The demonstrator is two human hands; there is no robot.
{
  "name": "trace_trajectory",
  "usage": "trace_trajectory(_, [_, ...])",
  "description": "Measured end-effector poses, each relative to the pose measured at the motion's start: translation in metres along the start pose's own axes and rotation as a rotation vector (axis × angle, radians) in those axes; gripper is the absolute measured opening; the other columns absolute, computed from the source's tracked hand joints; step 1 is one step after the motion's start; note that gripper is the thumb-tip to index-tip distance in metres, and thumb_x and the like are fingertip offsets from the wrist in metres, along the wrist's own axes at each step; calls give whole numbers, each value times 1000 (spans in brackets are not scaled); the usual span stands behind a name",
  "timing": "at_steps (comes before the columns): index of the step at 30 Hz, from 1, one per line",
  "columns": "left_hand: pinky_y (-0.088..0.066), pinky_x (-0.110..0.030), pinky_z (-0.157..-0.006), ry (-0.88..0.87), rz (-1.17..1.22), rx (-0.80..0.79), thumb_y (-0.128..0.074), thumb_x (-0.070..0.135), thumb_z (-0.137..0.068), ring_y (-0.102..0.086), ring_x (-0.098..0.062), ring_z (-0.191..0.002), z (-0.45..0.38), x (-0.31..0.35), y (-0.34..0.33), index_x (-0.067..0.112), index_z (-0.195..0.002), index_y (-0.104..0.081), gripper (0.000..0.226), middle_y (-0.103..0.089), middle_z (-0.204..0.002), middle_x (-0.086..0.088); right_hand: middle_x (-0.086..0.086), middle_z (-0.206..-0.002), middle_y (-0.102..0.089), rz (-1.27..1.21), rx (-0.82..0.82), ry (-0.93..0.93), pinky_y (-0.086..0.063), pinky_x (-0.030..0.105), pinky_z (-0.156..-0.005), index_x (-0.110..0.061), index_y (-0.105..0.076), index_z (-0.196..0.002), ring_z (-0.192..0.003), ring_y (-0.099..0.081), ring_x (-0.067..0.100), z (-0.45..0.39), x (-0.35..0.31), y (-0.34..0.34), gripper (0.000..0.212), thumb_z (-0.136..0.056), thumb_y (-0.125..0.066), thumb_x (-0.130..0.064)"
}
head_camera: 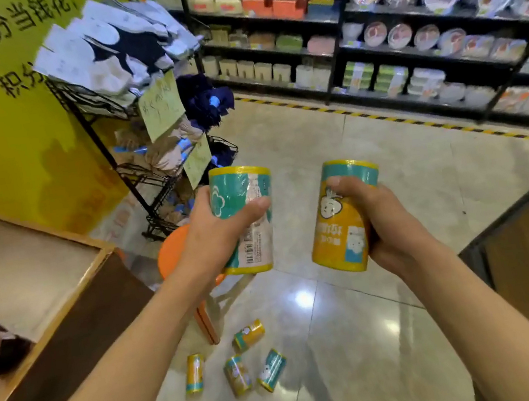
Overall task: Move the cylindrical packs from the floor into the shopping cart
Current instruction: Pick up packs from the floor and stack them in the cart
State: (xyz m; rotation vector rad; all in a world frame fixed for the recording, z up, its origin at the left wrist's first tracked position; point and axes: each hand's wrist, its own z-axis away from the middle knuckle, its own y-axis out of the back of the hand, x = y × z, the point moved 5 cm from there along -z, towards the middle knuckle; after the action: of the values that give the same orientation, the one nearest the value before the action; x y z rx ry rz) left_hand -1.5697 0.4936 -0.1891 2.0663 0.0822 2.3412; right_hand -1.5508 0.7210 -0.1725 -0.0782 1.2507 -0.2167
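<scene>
Carrying step: your left hand (214, 239) and right hand (388, 225) each grip one pack; cart not visible, so turn to find it.

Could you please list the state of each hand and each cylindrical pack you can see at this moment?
left hand: gripping a pack, raised
right hand: gripping a pack, raised
left-hand pack: held off the floor, roughly upright
right-hand pack: held off the floor, slightly tilted
four floor packs: lying on their sides on the tiles, not yet picked up
shopping cart: not in view
</scene>
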Motion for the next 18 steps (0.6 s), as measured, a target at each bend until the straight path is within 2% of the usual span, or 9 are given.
trace_trajectory(2, [-59, -31, -73, -24, 34, 38, -91, 41, -66, -75, -17, -92, 24, 42, 18, 25, -115, -55, 64, -73, -108, -1, 5, -71, -71, 20, -69, 21, -60, 37, -61, -15, -66, -97, -63, -70, 19, 24, -36, -24, 38, -65, -79, -31])
trace_trajectory(4, [-59, -32, -73, -70, 54, 92, -93, 49, -61, -75, -15, -91, 46, 78, 33, 30, -112, -54, 67, -73, -107, 3, 5, -73, -73, 57, -136, 53, -60, 37, -62, -14, -65, -100, -65, -72, 19, 42, -64, -43, 41, -67, -84, -30])
trace_trajectory(7, [-56, -25, -64, -136, 117, 207, -81, 50, -59, -75, -9, -84, 79, 118, 44, 32, -109, -53, 60, -73, -105, 6, 4, -75, -73, 88, -212, 87, -62, 36, -63, -14, -65, -103, -66, -72, 18, 63, -99, -61, 27, -84, -76, -29])
trace_trajectory(10, [-56, -20, -59, -193, 154, 297, -80, 48, -60, -75, -9, -83, 113, 143, 48, 25, -116, -55, 66, -74, -107, 2, 3, -77, -74, 109, -337, 126, -64, 37, -62, -16, -66, -103, -66, -72, 17, 82, -127, -77, 19, -89, -71, -27])
trace_trajectory(13, [-58, -25, -66, -207, 154, 412, -90, 45, -63, -75, -12, -89, 148, 156, 49, 21, -123, -54, 75, -73, -112, 0, 3, -79, -74, 147, -495, 143, -61, 35, -60, -16, -66, -105, -68, -73, 17, 99, -141, -95, 21, -89, -72, -29])
trace_trajectory(16, [-61, -35, -78, -201, 152, 538, -86, 46, -65, -75, -15, -95, 189, 158, 56, 25, -121, -55, 67, -73, -114, 2, 5, -85, -75, 175, -641, 132, -61, 36, -64, -16, -68, -109, -73, -74, 20, 118, -139, -115, 25, -88, -73, -29])
trace_trajectory(18, [-60, -38, -82, -190, 113, 611, -88, 47, -68, -75, -15, -97, 223, 157, 64, 24, -125, -54, 71, -73, -116, 1, 3, -83, -76, 166, -741, 110, -61, 35, -62, -16, -69, -107, -72, -74, 18, 134, -132, -131, 22, -88, -73, -27])
